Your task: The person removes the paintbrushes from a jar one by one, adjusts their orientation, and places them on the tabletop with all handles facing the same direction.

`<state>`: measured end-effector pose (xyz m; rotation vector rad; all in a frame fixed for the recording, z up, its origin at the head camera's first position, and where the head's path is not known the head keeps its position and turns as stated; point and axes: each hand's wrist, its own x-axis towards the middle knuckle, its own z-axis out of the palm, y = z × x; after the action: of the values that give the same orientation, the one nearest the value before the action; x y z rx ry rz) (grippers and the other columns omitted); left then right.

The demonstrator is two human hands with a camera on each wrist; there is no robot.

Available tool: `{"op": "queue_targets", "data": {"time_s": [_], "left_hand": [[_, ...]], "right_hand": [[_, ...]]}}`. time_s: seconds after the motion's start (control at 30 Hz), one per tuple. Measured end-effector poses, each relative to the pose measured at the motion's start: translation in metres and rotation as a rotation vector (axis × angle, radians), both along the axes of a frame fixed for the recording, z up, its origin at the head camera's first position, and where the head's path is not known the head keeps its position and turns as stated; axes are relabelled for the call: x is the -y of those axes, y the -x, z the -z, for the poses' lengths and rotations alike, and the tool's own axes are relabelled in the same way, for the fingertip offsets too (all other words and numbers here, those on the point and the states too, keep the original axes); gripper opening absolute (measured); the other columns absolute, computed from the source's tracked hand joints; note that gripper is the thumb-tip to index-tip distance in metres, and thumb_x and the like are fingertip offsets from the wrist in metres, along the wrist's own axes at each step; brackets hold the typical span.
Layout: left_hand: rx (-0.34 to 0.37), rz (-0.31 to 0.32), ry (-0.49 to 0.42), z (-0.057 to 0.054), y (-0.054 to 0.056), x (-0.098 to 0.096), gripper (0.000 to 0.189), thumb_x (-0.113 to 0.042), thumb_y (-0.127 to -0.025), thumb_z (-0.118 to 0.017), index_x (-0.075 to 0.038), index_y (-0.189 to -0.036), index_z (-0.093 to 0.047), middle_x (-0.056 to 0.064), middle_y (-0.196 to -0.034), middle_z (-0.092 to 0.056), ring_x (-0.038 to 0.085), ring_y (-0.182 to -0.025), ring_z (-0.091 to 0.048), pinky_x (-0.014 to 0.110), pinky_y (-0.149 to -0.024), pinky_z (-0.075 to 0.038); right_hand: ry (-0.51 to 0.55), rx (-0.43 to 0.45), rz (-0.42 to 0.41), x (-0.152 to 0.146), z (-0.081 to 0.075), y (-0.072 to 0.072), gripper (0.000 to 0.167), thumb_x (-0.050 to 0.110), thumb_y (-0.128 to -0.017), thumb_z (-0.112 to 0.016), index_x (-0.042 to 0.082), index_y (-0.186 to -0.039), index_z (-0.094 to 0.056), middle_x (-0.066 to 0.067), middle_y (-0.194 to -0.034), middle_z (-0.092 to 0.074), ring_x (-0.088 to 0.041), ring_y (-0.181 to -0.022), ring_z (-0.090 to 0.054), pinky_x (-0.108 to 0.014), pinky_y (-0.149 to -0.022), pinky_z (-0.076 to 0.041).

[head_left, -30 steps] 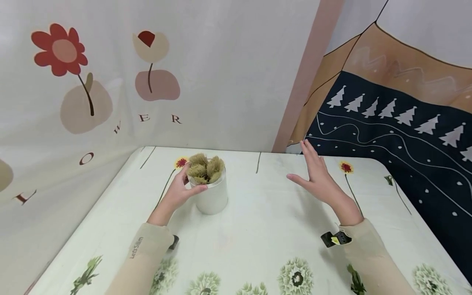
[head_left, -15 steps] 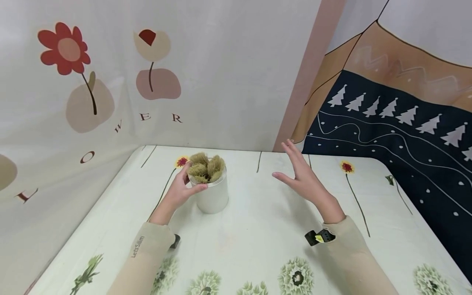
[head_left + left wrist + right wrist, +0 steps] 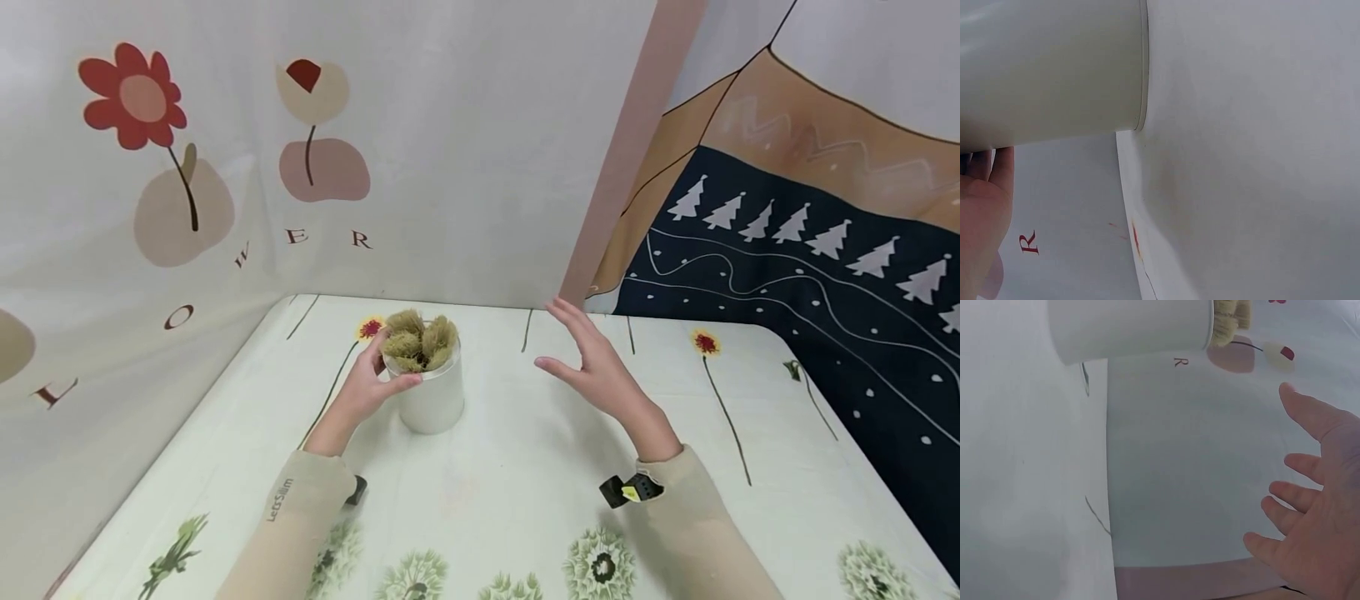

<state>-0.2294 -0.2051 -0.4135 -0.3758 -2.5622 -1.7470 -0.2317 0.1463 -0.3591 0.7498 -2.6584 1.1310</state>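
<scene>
A white cylindrical pot [image 3: 433, 406] stands upright on the table, left of centre. Fluffy olive-tan plant heads [image 3: 420, 340] fill its top and rise above the rim. My left hand [image 3: 367, 383] grips the upper left side of the pot, thumb across the near rim and fingers round the far side. In the left wrist view, fingertips [image 3: 1001, 169] touch the pot's wall. To the right, my right hand [image 3: 596, 367] is raised above the table with fingers spread and holds nothing. A gap separates it from the pot in the right wrist view.
A white cloth [image 3: 510, 467] printed with flowers covers the table. Behind it hangs a pale curtain [image 3: 450, 150] with flower prints and letters. At the right hangs a dark blue cloth [image 3: 750, 258] with white trees.
My right hand has moved left over the table, closer to the pot, with its fingers still spread. My left hand and the pot have stayed in place.
</scene>
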Motion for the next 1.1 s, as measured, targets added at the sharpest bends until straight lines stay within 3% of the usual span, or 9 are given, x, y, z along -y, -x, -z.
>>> {"op": "queue_targets", "data": {"time_s": [0.17, 0.4, 0.7, 1.1], "left_hand": [[0.000, -0.003, -0.008, 0.001, 0.001, 0.000, 0.121, -0.050, -0.080, -0.080, 0.008, -0.157, -0.006, 0.029, -0.165, -0.004, 0.047, -0.152, -0.008, 0.057, -0.126, -0.014], [-0.002, 0.001, -0.012, 0.000, 0.001, 0.001, 0.124, -0.053, -0.079, -0.080, 0.008, -0.156, -0.006, 0.030, -0.164, -0.005, 0.048, -0.152, -0.008, 0.057, -0.125, -0.014], [0.003, -0.001, -0.015, 0.001, 0.000, 0.000, 0.124, -0.053, -0.078, -0.080, 0.008, -0.156, -0.005, 0.030, -0.164, -0.004, 0.048, -0.152, -0.007, 0.057, -0.126, -0.013], [-0.015, -0.002, -0.027, 0.000, -0.002, -0.001, 0.124, -0.054, -0.079, -0.080, 0.008, -0.156, -0.006, 0.030, -0.164, -0.004, 0.048, -0.152, -0.008, 0.057, -0.126, -0.014]], "right_hand": [[0.009, -0.004, -0.020, 0.007, 0.001, -0.003, 0.076, 0.027, -0.092, -0.073, 0.016, -0.156, -0.034, -0.010, -0.164, -0.029, -0.033, -0.152, -0.028, -0.063, -0.119, -0.031], [0.046, 0.010, -0.074, 0.016, 0.002, -0.007, 0.070, 0.026, -0.093, -0.072, 0.014, -0.154, -0.038, -0.006, -0.161, -0.037, -0.026, -0.151, -0.032, -0.053, -0.121, -0.034], [0.067, 0.019, -0.143, 0.035, 0.002, -0.011, 0.068, 0.026, -0.091, -0.074, 0.014, -0.151, -0.043, -0.004, -0.155, -0.046, -0.026, -0.140, -0.046, -0.051, -0.117, -0.041], [0.140, 0.085, -0.271, 0.064, 0.000, -0.016, 0.058, 0.021, -0.092, -0.072, 0.012, -0.145, -0.051, -0.006, -0.147, -0.055, -0.022, -0.140, -0.049, -0.039, -0.119, -0.041]]}}
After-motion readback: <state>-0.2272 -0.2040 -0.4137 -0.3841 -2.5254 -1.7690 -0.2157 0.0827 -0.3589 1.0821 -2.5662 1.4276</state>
